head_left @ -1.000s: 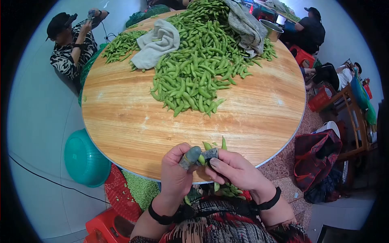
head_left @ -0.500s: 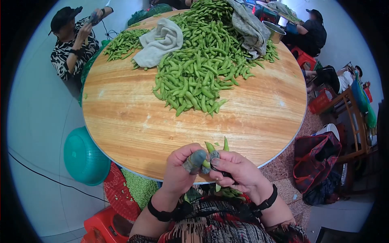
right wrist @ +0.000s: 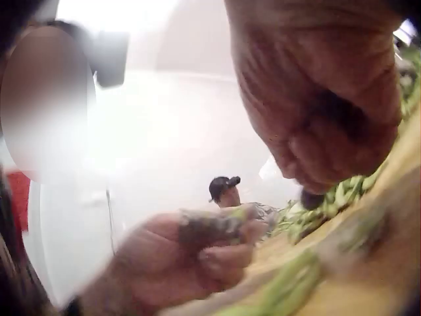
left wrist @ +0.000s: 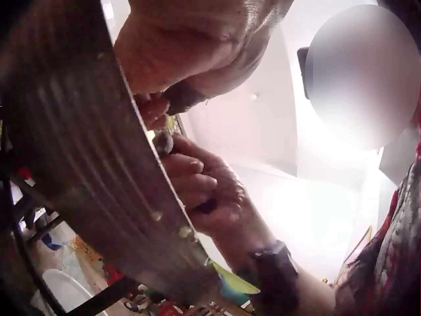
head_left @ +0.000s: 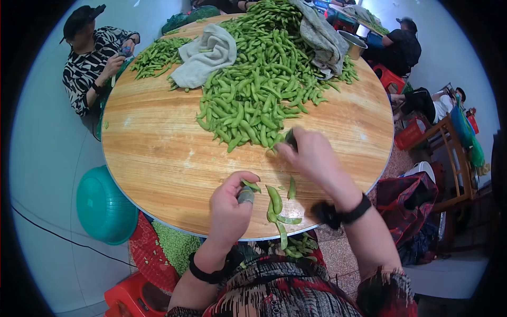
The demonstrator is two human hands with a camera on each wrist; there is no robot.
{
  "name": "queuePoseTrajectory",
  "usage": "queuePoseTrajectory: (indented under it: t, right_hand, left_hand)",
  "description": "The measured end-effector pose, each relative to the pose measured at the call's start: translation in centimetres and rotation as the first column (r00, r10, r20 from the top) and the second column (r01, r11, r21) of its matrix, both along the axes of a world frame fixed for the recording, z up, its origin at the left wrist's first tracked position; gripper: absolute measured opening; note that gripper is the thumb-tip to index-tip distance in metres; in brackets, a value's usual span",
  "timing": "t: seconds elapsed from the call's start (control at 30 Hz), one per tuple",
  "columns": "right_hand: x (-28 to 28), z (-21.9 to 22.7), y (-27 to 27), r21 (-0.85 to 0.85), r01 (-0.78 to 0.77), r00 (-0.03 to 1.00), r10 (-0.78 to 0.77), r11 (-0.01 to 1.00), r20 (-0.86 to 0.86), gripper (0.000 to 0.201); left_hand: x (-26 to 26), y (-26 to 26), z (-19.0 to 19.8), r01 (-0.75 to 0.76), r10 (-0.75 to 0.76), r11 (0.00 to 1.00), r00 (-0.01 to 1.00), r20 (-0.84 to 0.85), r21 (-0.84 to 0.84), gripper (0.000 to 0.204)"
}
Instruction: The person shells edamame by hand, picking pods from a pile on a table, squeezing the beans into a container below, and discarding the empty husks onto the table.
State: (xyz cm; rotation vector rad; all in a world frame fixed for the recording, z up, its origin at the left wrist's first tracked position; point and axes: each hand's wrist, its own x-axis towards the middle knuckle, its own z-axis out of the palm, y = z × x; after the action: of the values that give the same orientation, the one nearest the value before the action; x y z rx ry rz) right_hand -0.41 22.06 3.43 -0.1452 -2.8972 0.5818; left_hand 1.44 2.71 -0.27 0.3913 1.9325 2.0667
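Note:
Close to the table's near edge, my left hand (head_left: 231, 208) pinches a green soybean pod (head_left: 251, 185) between its finger and thumb, with a grey-green cover on the thumb (head_left: 245, 195). My right hand (head_left: 317, 158) is stretched forward, its fingertips right at the near edge of the big soybean pod pile (head_left: 248, 105). Those fingers curl downward, dark-covered at the tip, and I cannot tell whether they grip a pod. Several loose pods (head_left: 274, 199) and flattened, split ones (head_left: 289, 220) lie between the hands.
The round wooden table (head_left: 158, 158) carries a pale cloth (head_left: 208, 55) and a grey cloth (head_left: 323, 39) by the pile. Shelled beans (head_left: 177, 243) lie below its left edge, near a teal basin (head_left: 105, 206). A person (head_left: 95, 58) sits at the left; a checked bag (head_left: 404, 206) stands right.
The hands were together over a pod; now the right hand has moved forward to the pile. The left stays near the edge with a pod. The person at left has lowered their hands.

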Motion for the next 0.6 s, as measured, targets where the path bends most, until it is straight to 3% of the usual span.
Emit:
queuePoseTrajectory:
  t: [0.13, 0.2, 0.3, 0.33, 0.4, 0.43, 0.5, 0.53, 0.6]
  right_hand:
    - [-1.8, -1.5, 1.0, 0.161, -0.039, 0.999, 0.036, 0.986, 0.019, 0.027]
    - [-0.5, -1.7, 0.7, 0.169, -0.098, 0.993, 0.086, 0.981, 0.075, 0.025]
    - [0.3, -0.6, 0.6, 0.116, -0.091, 0.993, 0.08, 0.989, 0.092, 0.024]
    - [0.4, -0.4, 0.7, 0.061, -0.047, 0.996, 0.042, 0.997, 0.074, 0.024]
    - [-0.8, -1.4, 1.4, 0.063, -0.041, 0.999, 0.04, 0.997, 0.022, 0.025]
    - [-1.5, -1.9, 1.7, 0.074, -0.038, 0.999, 0.041, 0.997, -0.034, 0.026]
    - [-2.0, -2.1, 1.8, 0.07, -0.07, 0.998, 0.07, 0.995, -0.002, 0.027]
    - [-2.0, -2.1, 1.7, 0.124, -0.093, 0.996, 0.092, 0.988, 0.013, 0.026]
    - [-1.3, -2.2, 1.5, 0.174, -0.124, 0.992, 0.119, 0.977, 0.036, 0.024]
  left_hand:
    - [0.9, 0.1, -0.7, 0.103, -0.121, 0.987, 0.983, -0.137, -0.126, 0.03]
    - [1.3, -0.1, -0.2, 0.313, -0.345, 0.922, 0.932, -0.114, -0.23, 0.031]
    - [1.9, -0.1, 0.0, 0.382, -0.379, 0.916, 0.924, 0.049, -0.123, 0.03]
    - [2.0, 0.1, -0.2, 0.382, -0.379, 0.915, 0.924, 0.053, -0.127, 0.03]
    - [1.9, 0.6, -0.4, 0.313, -0.314, 0.95, 0.948, 0.047, 0.026, 0.033]
    - [2.1, 0.6, -0.2, 0.32, -0.32, 0.947, 0.946, 0.046, 0.021, 0.033]
    - [2.3, 0.7, 0.6, 0.403, -0.416, 0.899, 0.908, -0.051, -0.17, 0.04]
    - [2.2, 0.4, 1.1, 0.404, -0.418, 0.899, 0.907, -0.056, -0.17, 0.04]
    - [2.2, -0.5, 2.1, 0.708, -0.749, 0.607, 0.662, 0.041, -0.361, 0.044]
